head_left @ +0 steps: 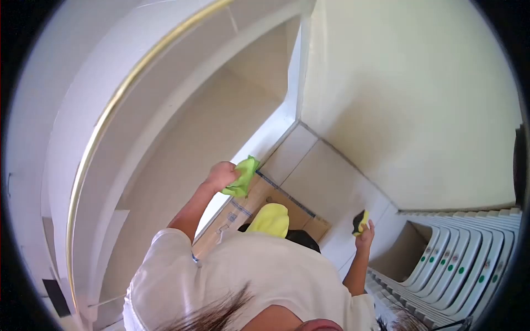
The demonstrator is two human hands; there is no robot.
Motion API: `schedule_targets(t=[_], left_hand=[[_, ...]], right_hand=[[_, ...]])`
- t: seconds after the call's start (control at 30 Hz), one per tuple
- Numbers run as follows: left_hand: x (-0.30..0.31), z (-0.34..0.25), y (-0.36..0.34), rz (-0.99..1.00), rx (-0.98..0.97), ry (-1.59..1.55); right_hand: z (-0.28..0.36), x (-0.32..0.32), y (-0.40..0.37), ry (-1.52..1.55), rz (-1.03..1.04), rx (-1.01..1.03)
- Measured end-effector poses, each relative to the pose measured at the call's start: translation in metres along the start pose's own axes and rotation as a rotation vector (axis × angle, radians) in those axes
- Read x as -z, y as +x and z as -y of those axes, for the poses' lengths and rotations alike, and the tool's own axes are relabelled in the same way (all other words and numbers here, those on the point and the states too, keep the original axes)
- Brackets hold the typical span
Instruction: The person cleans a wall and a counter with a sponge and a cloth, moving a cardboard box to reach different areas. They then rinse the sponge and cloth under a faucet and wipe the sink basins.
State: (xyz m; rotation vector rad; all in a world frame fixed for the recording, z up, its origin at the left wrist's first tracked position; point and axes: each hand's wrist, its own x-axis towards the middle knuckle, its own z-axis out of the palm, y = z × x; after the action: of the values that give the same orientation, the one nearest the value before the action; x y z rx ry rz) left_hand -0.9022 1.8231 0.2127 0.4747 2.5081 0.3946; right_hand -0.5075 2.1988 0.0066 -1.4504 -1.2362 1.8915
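My left hand (222, 175) is closed on a green cloth (242, 179), beside the white ledge at the foot of the framed opening. Over at the right, my right hand (364, 237) grips a yellow and black sponge (360, 223), held above the tiled floor and away from the wall. A yellow item (269, 219) shows in front of my body, above a cardboard piece (259, 199); what it is I cannot make out.
White stacked plastic chairs or stools (469, 259) stand at the lower right. A cream wall (408, 99) rises at the upper right. Pale tiles (326, 171) cover the floor. A gold-coloured strip (105, 118) curves along the left.
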Motion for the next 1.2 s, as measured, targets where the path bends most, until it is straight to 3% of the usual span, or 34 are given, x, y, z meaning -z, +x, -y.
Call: schedule_targets(t=[0.03,0.1,0.13,0.17,0.2,0.23,0.33,0.4,0.53,0.6,0.73,0.8,0.87,0.93,0.97,1.03,1.1,1.17,1.2], left_hand=[[0.008,-0.01,-0.01,-0.026,0.027,-0.012],[0.021,0.005,-0.023,-0.147,-0.021,-0.215],[0.025,0.009,-0.026,-0.159,-0.041,-0.334],[0.048,-0.011,-0.045,-0.175,-0.043,-0.19],[0.057,-0.022,-0.052,-0.241,-0.113,-0.245],[0.064,-0.026,-0.065,-0.321,-0.177,-0.306],[0.087,-0.031,-0.09,-0.382,-0.25,-0.252],[0.098,-0.03,-0.101,-0.452,-0.175,-0.225],[0.119,-0.04,-0.131,-0.523,-0.201,-0.172],[0.126,-0.039,-0.142,-0.585,-0.313,-0.17],[0.141,-0.043,-0.165,-0.566,-0.399,-0.079],[0.153,-0.046,-0.186,-0.537,-0.409,-0.037],[0.163,-0.047,-0.204,-0.598,-0.368,-0.05],[0.177,-0.052,-0.223,-0.487,-0.578,-0.195],[0.185,-0.053,-0.234,-0.53,-0.542,-0.197],[0.203,-0.056,-0.261,-0.474,-0.847,-0.446],[0.219,-0.066,-0.291,-0.565,-0.954,-0.684],[0.235,-0.037,-0.319,-0.654,-1.071,-0.663],[0.244,-0.034,-0.327,-0.734,-1.104,-0.66]], right_hand=[[0.024,-0.011,-0.004,0.374,0.124,-0.164],[0.054,-0.032,-0.002,0.825,0.422,-0.276],[0.072,-0.046,-0.012,0.833,0.407,-0.291],[0.091,-0.062,-0.02,0.944,0.535,-0.272],[0.117,-0.076,-0.03,0.892,0.579,-0.28],[0.14,-0.09,-0.043,0.958,0.778,-0.212],[0.196,-0.12,-0.076,0.942,0.756,-0.169],[0.222,-0.139,-0.089,0.965,0.813,-0.195],[0.248,-0.158,-0.087,0.937,0.905,-0.129],[0.256,-0.166,-0.091,0.934,1.002,-0.076],[0.248,-0.174,-0.073,0.936,0.593,-0.204],[0.243,-0.183,-0.047,0.966,0.873,-0.187],[0.252,-0.198,-0.038,0.951,0.881,-0.259],[0.287,-0.235,-0.041,0.93,0.942,-0.298],[0.306,-0.253,-0.047,0.859,1.018,-0.194],[0.344,-0.288,-0.065,0.777,1.169,-0.025],[0.392,-0.337,-0.101,0.726,1.307,0.16],[0.425,-0.392,-0.154,0.748,1.531,0.242],[0.446,-0.417,-0.189,0.761,1.465,0.452]])
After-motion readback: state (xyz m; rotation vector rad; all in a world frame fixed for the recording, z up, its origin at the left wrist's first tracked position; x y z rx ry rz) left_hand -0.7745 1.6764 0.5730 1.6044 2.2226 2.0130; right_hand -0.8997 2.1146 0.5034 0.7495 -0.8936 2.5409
